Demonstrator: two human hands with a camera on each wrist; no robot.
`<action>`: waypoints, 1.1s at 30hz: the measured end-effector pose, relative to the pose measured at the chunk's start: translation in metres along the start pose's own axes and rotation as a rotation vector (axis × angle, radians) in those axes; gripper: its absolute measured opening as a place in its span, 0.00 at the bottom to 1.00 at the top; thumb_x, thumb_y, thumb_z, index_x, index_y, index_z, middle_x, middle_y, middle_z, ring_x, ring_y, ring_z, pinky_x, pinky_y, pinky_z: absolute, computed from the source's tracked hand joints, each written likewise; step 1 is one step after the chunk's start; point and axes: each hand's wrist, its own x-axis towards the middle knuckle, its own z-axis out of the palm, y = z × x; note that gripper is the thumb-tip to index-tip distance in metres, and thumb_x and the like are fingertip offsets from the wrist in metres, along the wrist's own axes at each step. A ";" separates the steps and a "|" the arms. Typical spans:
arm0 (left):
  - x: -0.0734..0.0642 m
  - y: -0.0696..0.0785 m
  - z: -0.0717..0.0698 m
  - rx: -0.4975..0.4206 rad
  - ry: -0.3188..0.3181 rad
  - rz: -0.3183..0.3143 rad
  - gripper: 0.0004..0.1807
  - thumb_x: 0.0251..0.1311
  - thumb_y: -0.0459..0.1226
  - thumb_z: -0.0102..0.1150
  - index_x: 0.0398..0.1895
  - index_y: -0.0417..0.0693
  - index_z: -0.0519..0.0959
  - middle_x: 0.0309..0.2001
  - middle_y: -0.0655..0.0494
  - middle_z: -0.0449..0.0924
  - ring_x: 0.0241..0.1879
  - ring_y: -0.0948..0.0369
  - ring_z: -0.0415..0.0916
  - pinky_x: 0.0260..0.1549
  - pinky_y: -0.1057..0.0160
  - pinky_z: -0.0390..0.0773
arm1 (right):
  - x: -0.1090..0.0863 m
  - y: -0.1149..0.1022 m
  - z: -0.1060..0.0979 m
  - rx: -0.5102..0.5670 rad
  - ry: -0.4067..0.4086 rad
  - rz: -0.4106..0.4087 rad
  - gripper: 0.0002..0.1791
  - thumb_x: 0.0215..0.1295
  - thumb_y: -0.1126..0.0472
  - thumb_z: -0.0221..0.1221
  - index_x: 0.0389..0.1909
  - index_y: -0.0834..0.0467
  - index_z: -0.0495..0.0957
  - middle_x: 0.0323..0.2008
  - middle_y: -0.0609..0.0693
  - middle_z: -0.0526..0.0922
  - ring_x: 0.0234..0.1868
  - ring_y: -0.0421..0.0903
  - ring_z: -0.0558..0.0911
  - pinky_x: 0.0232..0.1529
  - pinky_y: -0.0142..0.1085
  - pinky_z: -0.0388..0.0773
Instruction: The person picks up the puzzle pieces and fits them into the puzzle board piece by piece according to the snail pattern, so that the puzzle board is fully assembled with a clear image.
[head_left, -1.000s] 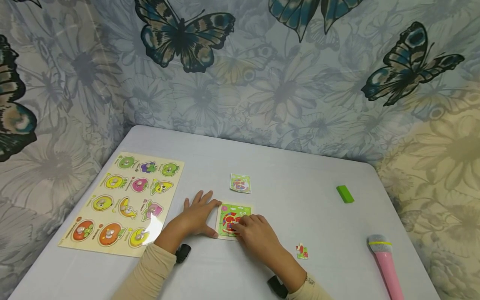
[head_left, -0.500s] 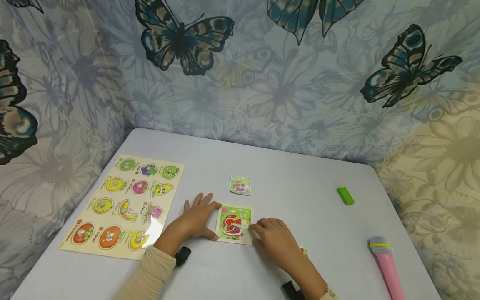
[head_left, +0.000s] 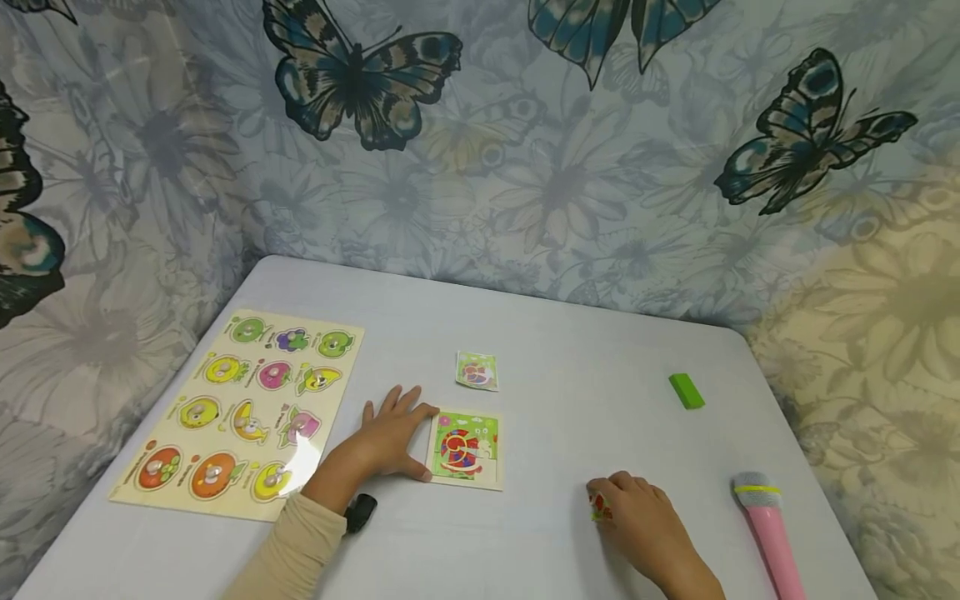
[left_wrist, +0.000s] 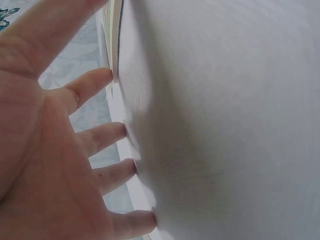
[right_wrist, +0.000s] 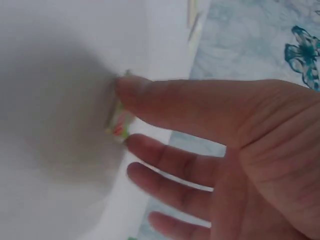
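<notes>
A small square jigsaw puzzle board (head_left: 500,450) with a pale rim lies on the white table, showing a red, snail-like figure on green. My left hand (head_left: 382,437) lies spread at its left side, thumb and index finger touching that edge. In the left wrist view the other fingertips (left_wrist: 131,166) rest on the table. Farther right, my right hand (head_left: 647,527) pinches a small red and green puzzle piece (head_left: 597,507) between thumb and index finger at the table surface. In the right wrist view the thumb partly covers the piece (right_wrist: 121,124).
A large fruit peg board (head_left: 225,400) lies to the left. Behind the puzzle is a small picture card (head_left: 477,372). To the right are a green block (head_left: 686,391) and a pink toy microphone (head_left: 772,533). A wall with butterfly print (head_left: 585,208) stands behind the table.
My right hand has moved from the puzzle board rightward to the loose piece and now pinches it. My left hand has stayed at the board's left edge.
</notes>
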 end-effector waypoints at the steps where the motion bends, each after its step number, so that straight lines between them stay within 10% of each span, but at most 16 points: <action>1: 0.000 0.000 0.000 0.004 -0.001 -0.002 0.49 0.33 0.48 0.82 0.65 0.55 0.70 0.76 0.44 0.50 0.75 0.40 0.39 0.63 0.26 0.41 | 0.000 0.002 0.001 -0.001 0.007 -0.010 0.23 0.44 0.63 0.74 0.45 0.53 0.82 0.39 0.49 0.81 0.43 0.51 0.80 0.47 0.56 0.76; 15: 0.000 0.000 -0.001 -0.004 -0.003 -0.002 0.49 0.33 0.47 0.82 0.65 0.55 0.70 0.76 0.44 0.50 0.75 0.40 0.39 0.64 0.27 0.41 | 0.002 0.000 0.004 -0.011 0.061 -0.065 0.21 0.43 0.65 0.74 0.42 0.53 0.82 0.34 0.45 0.82 0.37 0.45 0.81 0.41 0.47 0.79; 33: 0.001 -0.001 0.001 0.012 0.000 -0.004 0.49 0.33 0.48 0.81 0.65 0.56 0.70 0.76 0.44 0.50 0.75 0.40 0.39 0.64 0.26 0.42 | 0.064 -0.087 0.006 -0.051 0.193 -0.419 0.11 0.51 0.59 0.72 0.37 0.52 0.85 0.36 0.44 0.84 0.41 0.45 0.81 0.51 0.43 0.76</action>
